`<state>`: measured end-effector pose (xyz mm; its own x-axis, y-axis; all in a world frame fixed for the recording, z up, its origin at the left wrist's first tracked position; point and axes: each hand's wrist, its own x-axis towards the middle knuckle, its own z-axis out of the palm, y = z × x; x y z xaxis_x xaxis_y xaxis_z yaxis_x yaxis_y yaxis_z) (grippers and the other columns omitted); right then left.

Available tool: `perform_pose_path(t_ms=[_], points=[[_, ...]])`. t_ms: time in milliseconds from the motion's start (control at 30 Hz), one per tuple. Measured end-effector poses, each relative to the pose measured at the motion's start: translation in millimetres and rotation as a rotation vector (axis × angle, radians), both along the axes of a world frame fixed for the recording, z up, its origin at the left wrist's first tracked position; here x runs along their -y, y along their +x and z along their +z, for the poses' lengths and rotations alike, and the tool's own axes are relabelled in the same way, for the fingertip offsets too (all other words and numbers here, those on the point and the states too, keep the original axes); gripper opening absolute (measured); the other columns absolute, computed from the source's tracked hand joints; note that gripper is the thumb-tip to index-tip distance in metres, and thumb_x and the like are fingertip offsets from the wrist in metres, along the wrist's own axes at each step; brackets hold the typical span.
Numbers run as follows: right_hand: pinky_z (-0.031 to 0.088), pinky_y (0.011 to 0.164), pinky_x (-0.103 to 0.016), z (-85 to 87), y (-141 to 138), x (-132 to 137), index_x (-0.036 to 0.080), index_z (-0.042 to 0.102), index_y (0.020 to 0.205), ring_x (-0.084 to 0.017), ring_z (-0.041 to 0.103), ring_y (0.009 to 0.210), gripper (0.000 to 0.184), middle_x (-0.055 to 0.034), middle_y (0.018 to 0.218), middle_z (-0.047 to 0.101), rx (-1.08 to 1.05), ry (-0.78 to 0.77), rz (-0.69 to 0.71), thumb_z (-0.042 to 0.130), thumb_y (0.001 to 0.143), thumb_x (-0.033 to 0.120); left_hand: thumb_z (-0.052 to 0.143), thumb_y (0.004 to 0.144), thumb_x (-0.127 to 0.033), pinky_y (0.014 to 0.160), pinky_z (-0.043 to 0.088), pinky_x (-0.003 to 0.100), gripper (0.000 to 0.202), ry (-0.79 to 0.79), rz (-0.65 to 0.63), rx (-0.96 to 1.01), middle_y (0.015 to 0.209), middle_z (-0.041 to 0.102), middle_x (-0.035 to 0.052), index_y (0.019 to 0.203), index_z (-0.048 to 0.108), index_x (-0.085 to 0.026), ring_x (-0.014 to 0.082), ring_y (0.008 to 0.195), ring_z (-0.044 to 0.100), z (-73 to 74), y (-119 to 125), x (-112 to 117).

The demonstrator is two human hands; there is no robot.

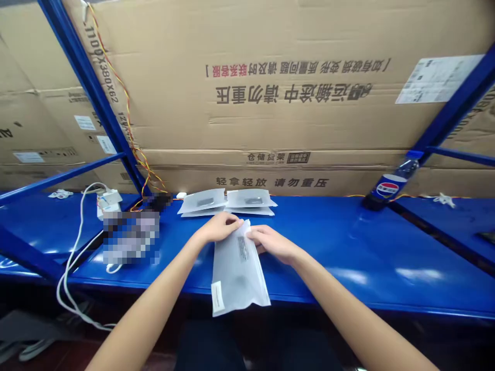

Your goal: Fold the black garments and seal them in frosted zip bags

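A frosted zip bag (240, 273) with printed text and a small white label hangs over the front edge of the blue shelf. My left hand (222, 226) pinches its top edge from the left. At the top right corner, the fingers of my right hand (273, 242) are closed on the same bag. A faint darker shape shows through the plastic, too blurred to name. Just beyond my hands lie frosted bags in two small stacks, the left stack (203, 201) and the right stack (251, 200), each showing a dark item inside.
A cola bottle (390, 183) leans by the right post. On the left are a white power strip (109, 203) with cables and a pixelated object (135, 237). Cardboard (309, 123) backs the blue shelf (317, 232), and yellow and red wires (127, 103) hang along the left post.
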<state>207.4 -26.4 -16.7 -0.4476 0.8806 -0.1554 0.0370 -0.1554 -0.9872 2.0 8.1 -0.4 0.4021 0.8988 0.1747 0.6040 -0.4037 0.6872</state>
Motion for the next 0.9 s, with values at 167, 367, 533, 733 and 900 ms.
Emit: perform_pose_path(t_ms=[167, 367, 533, 733, 900], points=[[0.053, 0.046, -0.023, -11.1, -15, -26, 0.019, 0.062, 0.076, -0.016, 0.066, 0.058, 0.036, -0.0038, 0.067, 0.068, 0.081, 0.011, -0.163, 0.055, 0.103, 0.041, 0.056, 0.094, -0.05, 0.056, 0.039, 0.026, 0.045, -0.05, -0.081, -0.026, 0.059, 0.057, -0.0012, 0.063, 0.061, -0.018, 0.0143, 0.057, 0.048, -12.7, 8, -16], [0.041, 0.035, -0.018, -17.6, -17, 1, 0.02, 0.055, 0.066, -0.013, 0.064, 0.05, 0.044, -0.0017, 0.06, 0.065, 0.142, 0.01, -0.16, 0.065, 0.098, 0.048, 0.054, 0.095, -0.044, 0.063, 0.038, 0.029, 0.038, 0.023, -0.02, -0.045, 0.066, 0.062, 0.0013, 0.068, 0.062, -0.019, 0.0176, 0.065, 0.052, -18.6, 12, -13], [0.036, 0.033, -0.018, -8.6, -12, 59, 0.021, 0.055, 0.069, -0.013, 0.062, 0.045, 0.051, -0.0018, 0.059, 0.067, 0.157, -0.003, 0.081, 0.059, 0.095, 0.064, 0.05, 0.098, -0.038, 0.068, 0.036, 0.031, 0.037, 0.112, 0.088, -0.07, 0.066, 0.059, 0.0008, 0.065, 0.053, -0.02, 0.0184, 0.068, 0.05, -11.2, 0, -19], [0.041, 0.042, -0.023, -15.5, -5, 67, 0.022, 0.058, 0.082, -0.013, 0.059, 0.047, 0.041, -0.0002, 0.07, 0.068, 0.319, 0.109, 0.088, 0.049, 0.1, 0.058, 0.048, 0.098, -0.038, 0.066, 0.033, 0.03, 0.04, 0.136, 0.119, -0.099, 0.062, 0.049, -0.0021, 0.062, 0.043, -0.022, 0.0167, 0.064, 0.044, -7.2, -11, -18], [0.037, 0.05, -0.025, -19.1, -13, 26, 0.022, 0.063, 0.08, -0.012, 0.049, 0.05, 0.03, 0.0046, 0.061, 0.054, 0.265, 0.375, -0.157, 0.065, 0.086, 0.051, 0.046, 0.1, -0.041, 0.064, 0.031, 0.031, 0.042, 0.16, 0.118, -0.122, 0.062, 0.052, -0.0013, 0.063, 0.046, -0.022, 0.0175, 0.062, 0.046, -6.5, -4, 1]])
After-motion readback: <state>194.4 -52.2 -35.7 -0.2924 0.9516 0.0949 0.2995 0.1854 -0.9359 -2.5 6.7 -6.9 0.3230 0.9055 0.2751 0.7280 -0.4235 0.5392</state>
